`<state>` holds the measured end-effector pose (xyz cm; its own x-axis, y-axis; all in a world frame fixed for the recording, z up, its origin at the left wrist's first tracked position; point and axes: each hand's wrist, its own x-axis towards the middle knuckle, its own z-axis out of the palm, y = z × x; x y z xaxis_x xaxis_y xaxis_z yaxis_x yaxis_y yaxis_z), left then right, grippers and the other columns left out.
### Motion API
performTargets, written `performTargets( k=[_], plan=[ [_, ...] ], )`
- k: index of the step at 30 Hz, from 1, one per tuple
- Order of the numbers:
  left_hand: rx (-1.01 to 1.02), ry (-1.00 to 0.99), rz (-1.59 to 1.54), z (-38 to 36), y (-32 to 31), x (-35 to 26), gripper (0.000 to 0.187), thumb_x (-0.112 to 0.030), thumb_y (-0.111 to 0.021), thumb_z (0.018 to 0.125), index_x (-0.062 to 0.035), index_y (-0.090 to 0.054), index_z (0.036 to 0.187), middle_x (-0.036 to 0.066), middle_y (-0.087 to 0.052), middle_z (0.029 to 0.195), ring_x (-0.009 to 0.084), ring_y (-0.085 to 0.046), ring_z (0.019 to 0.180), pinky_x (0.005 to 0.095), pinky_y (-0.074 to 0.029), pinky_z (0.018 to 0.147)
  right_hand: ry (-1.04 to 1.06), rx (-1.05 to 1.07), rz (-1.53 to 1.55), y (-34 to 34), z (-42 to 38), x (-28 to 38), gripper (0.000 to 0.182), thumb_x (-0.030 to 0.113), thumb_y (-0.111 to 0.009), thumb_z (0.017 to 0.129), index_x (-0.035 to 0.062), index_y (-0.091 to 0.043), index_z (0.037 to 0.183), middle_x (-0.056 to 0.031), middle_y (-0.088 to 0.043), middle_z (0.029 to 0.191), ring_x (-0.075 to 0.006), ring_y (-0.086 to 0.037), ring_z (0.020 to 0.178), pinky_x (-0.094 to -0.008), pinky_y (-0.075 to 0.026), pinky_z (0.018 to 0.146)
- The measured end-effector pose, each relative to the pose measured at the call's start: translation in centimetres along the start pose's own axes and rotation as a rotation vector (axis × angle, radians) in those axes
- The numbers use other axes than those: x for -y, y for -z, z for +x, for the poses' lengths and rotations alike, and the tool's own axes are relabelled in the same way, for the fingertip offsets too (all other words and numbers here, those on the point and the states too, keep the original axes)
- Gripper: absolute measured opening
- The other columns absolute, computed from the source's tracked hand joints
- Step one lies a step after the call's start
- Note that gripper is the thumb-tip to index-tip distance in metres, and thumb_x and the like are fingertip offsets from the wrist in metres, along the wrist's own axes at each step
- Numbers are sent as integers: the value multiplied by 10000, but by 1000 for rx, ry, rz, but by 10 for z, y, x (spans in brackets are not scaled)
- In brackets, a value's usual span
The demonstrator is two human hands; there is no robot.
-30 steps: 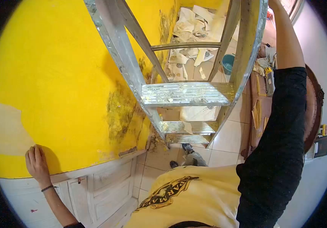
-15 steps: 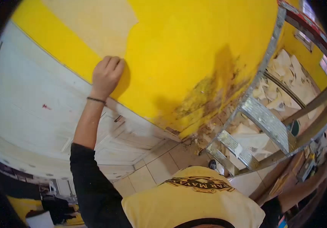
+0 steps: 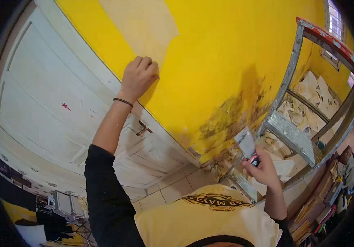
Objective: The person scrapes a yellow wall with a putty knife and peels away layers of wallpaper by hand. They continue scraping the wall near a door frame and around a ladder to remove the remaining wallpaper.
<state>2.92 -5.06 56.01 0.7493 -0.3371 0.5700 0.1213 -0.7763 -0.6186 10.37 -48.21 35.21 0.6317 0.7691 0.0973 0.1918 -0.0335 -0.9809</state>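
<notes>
My left hand (image 3: 140, 78) is up against the yellow wall (image 3: 210, 61), just below a pale patch (image 3: 146, 26) where the yellow coating is gone. Its fingers are curled closed, and what they hold, if anything, is hidden. Lower right, my right hand (image 3: 264, 169) grips a putty knife (image 3: 245, 142) by its dark handle with a red mark. The wide flat blade points up and left, in front of the stained, mouldy lower part of the wall (image 3: 222, 115).
A worn metal stepladder (image 3: 292, 136) with a red top stands at the right. Behind it, peeled pale sheets (image 3: 308, 90) lie heaped on the floor. A white door (image 3: 41, 78) with a handle (image 3: 144, 129) is at the left. Clutter (image 3: 329, 193) lies lower right.
My right hand has swung in from the far right edge and now shows the putty knife in front of me. My left hand stays at the wall while the view has shifted.
</notes>
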Motion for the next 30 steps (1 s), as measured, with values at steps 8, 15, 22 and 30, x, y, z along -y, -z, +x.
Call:
performTargets(
  k=[8, 15, 22, 30],
  plan=[
    [5, -146, 144, -6, -30, 2, 97, -129, -676, 742, -116, -586, 777, 19, -575, 827, 206, -586, 816, 338, -477, 673, -68, 213, 61, -43, 1, -34, 335, 173, -717, 916, 1, -579, 1169, -13, -601, 737, -70, -591, 533, -238, -450, 462],
    [-81, 36, -94, 21, -12, 8, 129, -122, -721, 746, -99, -595, 734, 56, -580, 763, 258, -601, 744, 387, -515, 618, -220, 141, 228, -50, 13, -41, 256, 96, -694, 920, 23, -539, 1111, 9, -565, 695, -67, -549, 471, -226, -426, 429],
    [-192, 80, -46, 59, 29, 29, 114, -147, -716, 775, -111, -618, 728, 37, -605, 774, 240, -621, 761, 371, -527, 627, -78, 42, 121, -100, 106, -90, 278, 163, -655, 956, -14, -530, 1130, -44, -589, 748, -117, -560, 490, -300, -430, 440],
    [-291, -5, 95, 104, 83, 41, 111, -173, -750, 799, -136, -646, 786, -12, -658, 821, 191, -658, 771, 311, -542, 643, 9, 40, 466, -197, 216, -89, 262, 241, -586, 1005, 7, -509, 1091, -46, -525, 643, -148, -558, 466, -326, -448, 436]
  ],
)
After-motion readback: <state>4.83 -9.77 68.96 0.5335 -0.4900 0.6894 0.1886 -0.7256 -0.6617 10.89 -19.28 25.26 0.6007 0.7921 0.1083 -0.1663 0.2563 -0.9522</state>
